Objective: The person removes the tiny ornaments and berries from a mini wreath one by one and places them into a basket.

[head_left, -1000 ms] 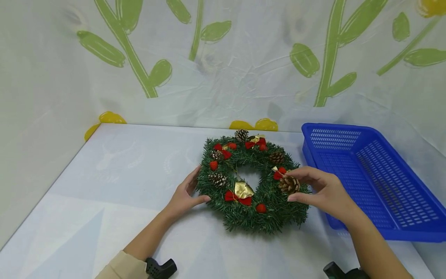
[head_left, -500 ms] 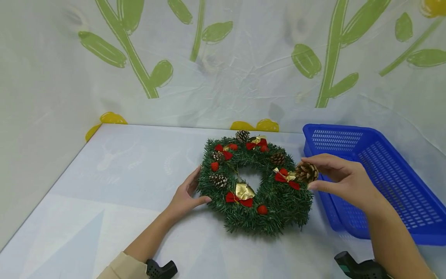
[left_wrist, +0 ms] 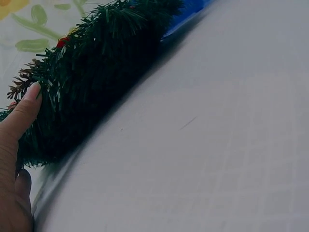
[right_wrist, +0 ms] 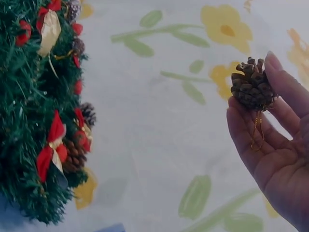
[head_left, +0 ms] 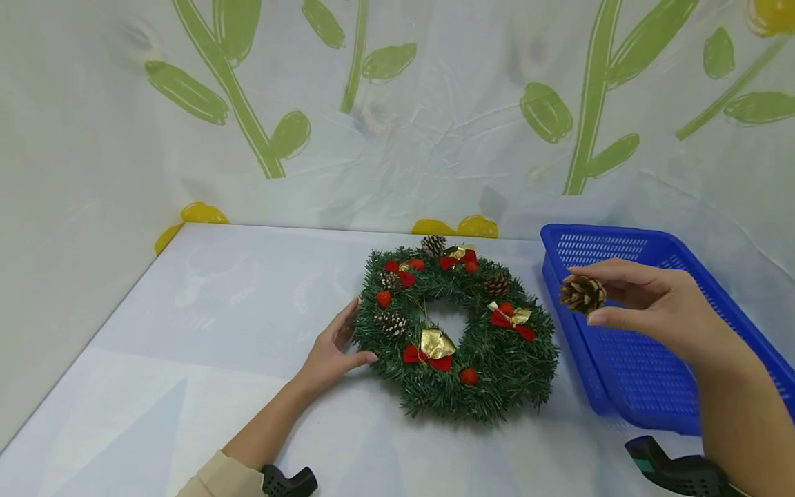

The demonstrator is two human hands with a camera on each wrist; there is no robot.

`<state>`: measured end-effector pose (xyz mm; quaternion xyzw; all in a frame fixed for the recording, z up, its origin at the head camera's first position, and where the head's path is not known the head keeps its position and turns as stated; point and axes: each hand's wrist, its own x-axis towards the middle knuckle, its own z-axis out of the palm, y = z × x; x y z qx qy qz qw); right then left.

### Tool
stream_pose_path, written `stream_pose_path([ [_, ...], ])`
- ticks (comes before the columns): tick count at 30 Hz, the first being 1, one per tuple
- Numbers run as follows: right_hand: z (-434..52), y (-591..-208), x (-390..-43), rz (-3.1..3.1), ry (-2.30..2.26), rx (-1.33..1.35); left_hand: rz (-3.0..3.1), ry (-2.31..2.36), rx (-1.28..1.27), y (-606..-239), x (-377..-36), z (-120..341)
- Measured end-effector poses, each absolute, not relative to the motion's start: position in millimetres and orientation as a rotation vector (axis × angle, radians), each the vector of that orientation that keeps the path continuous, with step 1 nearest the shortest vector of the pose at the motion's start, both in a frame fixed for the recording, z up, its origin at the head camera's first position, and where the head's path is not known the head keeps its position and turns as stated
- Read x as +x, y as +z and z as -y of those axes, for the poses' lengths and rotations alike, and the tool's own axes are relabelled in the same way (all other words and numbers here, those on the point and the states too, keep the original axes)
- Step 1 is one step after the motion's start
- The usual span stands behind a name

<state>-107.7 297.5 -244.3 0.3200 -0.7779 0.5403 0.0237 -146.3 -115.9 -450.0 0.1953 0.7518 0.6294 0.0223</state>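
Observation:
A green Christmas wreath lies on the table, decorated with red bows, gold bells, red berries and several pine cones. My left hand grips its left edge, the thumb on the needles and the fingers partly hidden behind the rim. In the left wrist view the thumb presses against the wreath's side. My right hand pinches a loose brown pine cone between thumb and fingertips, raised over the near-left side of the basket. A gold cord loop hangs from the cone in the right wrist view.
A blue perforated plastic basket stands at the right, partly covered by my right forearm. Behind the table rises a white backdrop printed with green stems and yellow flowers. The white tabletop extends left of the wreath.
My right hand has carried the pine cone off the wreath's right side, rightward and up towards the basket, uncovering a red bow. The left hand has stayed at the wreath's left edge.

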Motion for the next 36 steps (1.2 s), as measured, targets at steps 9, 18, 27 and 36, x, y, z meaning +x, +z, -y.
stream_pose_path([
  [9, -319, -242, -123, 2.645, 1.386, 0.522, -2.327, 1.974, 0.603, -449, -145, 114],
  [18, -338, -247, -141, 2.792, 1.293, 0.3, -2.331, 1.971, 0.591, -451, -145, 114],
  [27, -355, -255, -164, 2.808, 1.363, 0.168, -2.339, 1.961, 0.575, -450, -145, 114],
  [36, -371, -266, -184, 2.836, 1.377, 0.119, -2.331, 1.95, 0.572, -451, -146, 114],
])
